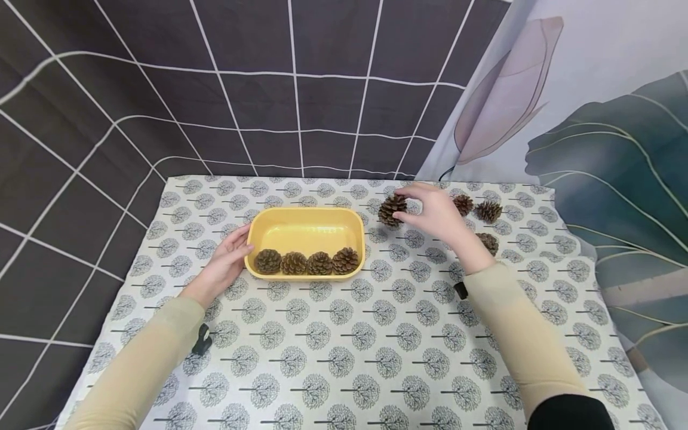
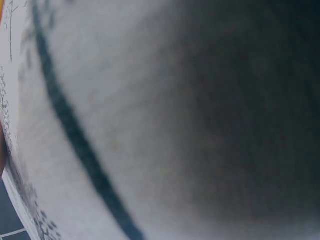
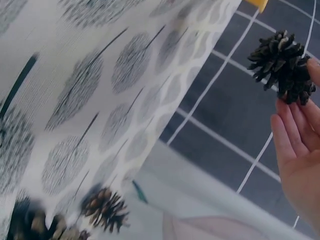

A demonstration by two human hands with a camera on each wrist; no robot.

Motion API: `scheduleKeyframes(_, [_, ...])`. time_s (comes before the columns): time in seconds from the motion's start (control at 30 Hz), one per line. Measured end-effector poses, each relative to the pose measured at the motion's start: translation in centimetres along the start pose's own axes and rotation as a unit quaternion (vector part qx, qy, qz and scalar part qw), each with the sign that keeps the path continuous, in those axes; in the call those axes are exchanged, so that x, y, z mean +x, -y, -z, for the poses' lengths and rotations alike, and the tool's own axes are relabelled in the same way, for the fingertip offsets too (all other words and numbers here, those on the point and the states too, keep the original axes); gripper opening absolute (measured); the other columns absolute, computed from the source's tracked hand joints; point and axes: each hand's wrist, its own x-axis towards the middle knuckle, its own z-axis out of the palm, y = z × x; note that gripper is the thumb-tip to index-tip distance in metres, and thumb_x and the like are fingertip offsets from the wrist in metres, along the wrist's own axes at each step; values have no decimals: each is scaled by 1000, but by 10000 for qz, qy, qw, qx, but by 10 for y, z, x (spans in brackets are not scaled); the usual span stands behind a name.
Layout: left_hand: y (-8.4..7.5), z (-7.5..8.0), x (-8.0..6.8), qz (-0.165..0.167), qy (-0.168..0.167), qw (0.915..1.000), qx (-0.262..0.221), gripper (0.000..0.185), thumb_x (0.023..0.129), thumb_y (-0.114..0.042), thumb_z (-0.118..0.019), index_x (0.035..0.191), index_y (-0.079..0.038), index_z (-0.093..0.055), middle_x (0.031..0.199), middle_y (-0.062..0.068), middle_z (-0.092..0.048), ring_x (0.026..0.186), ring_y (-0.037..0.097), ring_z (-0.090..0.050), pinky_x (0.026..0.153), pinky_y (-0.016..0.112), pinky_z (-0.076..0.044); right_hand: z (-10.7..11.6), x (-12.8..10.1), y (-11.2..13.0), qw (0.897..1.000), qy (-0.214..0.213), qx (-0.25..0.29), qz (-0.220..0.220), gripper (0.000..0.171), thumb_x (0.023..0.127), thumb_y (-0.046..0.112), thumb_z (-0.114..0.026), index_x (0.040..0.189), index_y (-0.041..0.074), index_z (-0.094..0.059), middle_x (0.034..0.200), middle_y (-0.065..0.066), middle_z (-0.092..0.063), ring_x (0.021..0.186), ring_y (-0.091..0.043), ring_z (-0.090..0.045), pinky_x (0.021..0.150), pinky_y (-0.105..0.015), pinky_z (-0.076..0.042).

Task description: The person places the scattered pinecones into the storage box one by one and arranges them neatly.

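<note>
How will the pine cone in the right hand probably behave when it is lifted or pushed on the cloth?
The pine cone is probably light: the right hand holds it with fingertips only. Its open, stiff-looking scales should give a rough, non-slippery grip, though thin tips might chip. Its rounded shape may roll a little if pushed, but the four cones in the yellow tray sit steady.

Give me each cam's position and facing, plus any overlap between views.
Head: worn on the head, looks forward and down at the table; both sleeved arms, left hand at the yellow tray, right hand holding a pine cone.
Left wrist: pressed close to the printed tablecloth, blurred; no hand clearly visible.
Right wrist: looks past the right hand's fingers at the cone.
Shared: head and right wrist both show the held cone.
</note>
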Motion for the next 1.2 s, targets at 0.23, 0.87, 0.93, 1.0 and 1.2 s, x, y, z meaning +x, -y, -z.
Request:
scheduleKeyframes(0.23, [-1,0,-1,66,-6,10000,30,74,105,2,-48,167,0,-9,180,14,-3,168,32,-5,138,36,-16,-17,14,20,9992,-160,159,316,54,92,24,-83,138,3,-67,142,-22,-68,135,-43,-61,122,-60,-46])
scheduleKeyframes(0.87, [-2,-1,0,89,-50,9999,-70,72,104,4,-47,168,-3,-14,180,13,-4,168,31,-7,138,34,-16,-68,34,67,9955,116,764,547,52,91,27,-84,136,6,-69,140,-15,-70,133,-35,-65,124,-53,-47])
scheduleKeyframes(0.93, [-2,-1,-1,82,-40,9999,-50,72,104,4,-48,168,-3,-14,180,13,-4,168,31,-6,138,35,-16,-74,36,70,9956,193,751,523,51,92,28,-83,136,6,-69,140,-14,-71,133,-34,-65,124,-53,-47])
scheduleKeyframes(1.0, [-2,-1,-1,84,-47,9999,-51,72,104,4,-47,168,-3,-14,180,13,-5,168,31,-6,138,36,-15,-80,38,74,9957,277,750,476,52,92,27,-82,138,6,-68,142,-15,-69,136,-35,-63,126,-53,-45])
scheduleKeyframes(1.2, [0,0,0,59,-19,10000,-66,72,104,4,-48,167,-2,-14,180,13,-4,168,31,-6,139,37,-13,-97,45,86,9947,407,873,352,53,92,26,-82,139,6,-67,143,-14,-68,137,-34,-62,128,-50,-43])
